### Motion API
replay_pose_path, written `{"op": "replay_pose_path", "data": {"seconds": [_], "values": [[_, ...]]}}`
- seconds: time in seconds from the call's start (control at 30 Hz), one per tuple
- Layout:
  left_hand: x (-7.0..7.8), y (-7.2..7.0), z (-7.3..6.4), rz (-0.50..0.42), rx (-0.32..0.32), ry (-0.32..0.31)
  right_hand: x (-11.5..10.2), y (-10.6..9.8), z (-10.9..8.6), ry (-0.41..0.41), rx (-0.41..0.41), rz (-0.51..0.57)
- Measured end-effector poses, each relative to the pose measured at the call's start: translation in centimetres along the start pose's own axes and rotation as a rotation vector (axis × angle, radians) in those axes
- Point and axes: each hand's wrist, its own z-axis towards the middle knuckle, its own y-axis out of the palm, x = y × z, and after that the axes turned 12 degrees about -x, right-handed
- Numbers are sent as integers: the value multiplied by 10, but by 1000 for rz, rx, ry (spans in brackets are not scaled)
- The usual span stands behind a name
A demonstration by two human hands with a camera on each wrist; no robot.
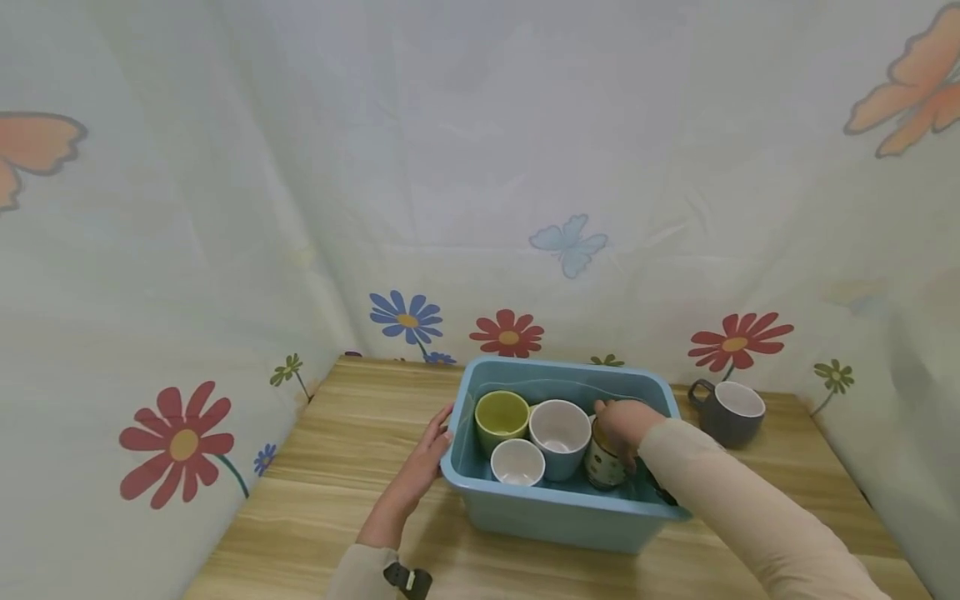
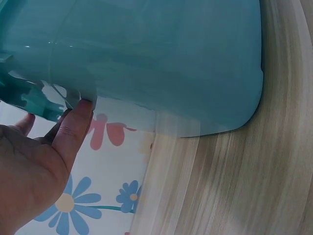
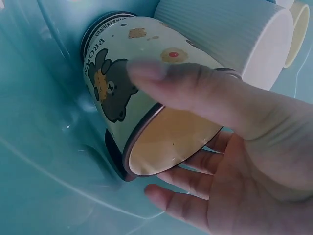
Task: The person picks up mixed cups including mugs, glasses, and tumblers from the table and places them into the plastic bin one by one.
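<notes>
Inside a light blue plastic bin (image 1: 551, 517), my right hand (image 1: 628, 423) holds a cream mug (image 1: 602, 468) with a dark rim, a bear print and an orange-tan inside. Up close, the thumb of the right hand (image 3: 244, 142) lies across the outside of the bear mug (image 3: 113, 83), and the fingers are spread along its other side. To its left in the bin stand a blue mug (image 1: 561, 460) with a white inside, a yellow-green mug (image 1: 501, 415) and a small white cup (image 1: 518, 463). My left hand (image 1: 422, 461) touches the bin's left rim with mostly straight fingers.
A dark grey mug (image 1: 724, 421) with a pale inside stands on the wooden table (image 1: 375, 400), right of the bin. Behind and beside the table hangs a white curtain (image 1: 465, 167) printed with flowers and butterflies.
</notes>
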Motion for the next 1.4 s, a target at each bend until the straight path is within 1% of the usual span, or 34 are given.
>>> {"op": "replay_pose_path", "data": {"seconds": [0.03,0.13,0.23,0.37,0.53,0.6,0.73,0.83,0.93,0.97,1.17,1.23,1.3,1.4], "values": [[0,0,0,-4,5,1,0,0,-2,-12,10,7],[-1,0,1,-10,20,4,-2,-1,-5,-8,20,17],[-1,0,1,-14,24,2,-5,-2,-6,19,7,41],[-3,0,2,-17,20,-2,-5,-2,-2,79,-36,100],[-3,-1,3,5,12,2,3,-7,7,119,-90,154],[-2,-1,3,6,14,-5,10,-6,16,114,-110,173],[-1,0,2,-6,25,-19,30,0,44,95,-146,226],[0,1,1,-10,28,-21,35,-3,40,63,-165,288],[0,0,1,-8,26,-16,33,-7,28,34,-177,330],[0,0,1,-7,25,-18,30,-9,20,32,-179,329],[-1,1,1,-4,15,-16,29,-3,22,10,-155,259],[-1,1,2,-9,14,-16,31,0,28,3,-140,249],[0,0,2,-12,16,-11,33,1,33,5,-129,248],[1,0,2,-11,20,-13,37,3,42,27,-122,286]]}}
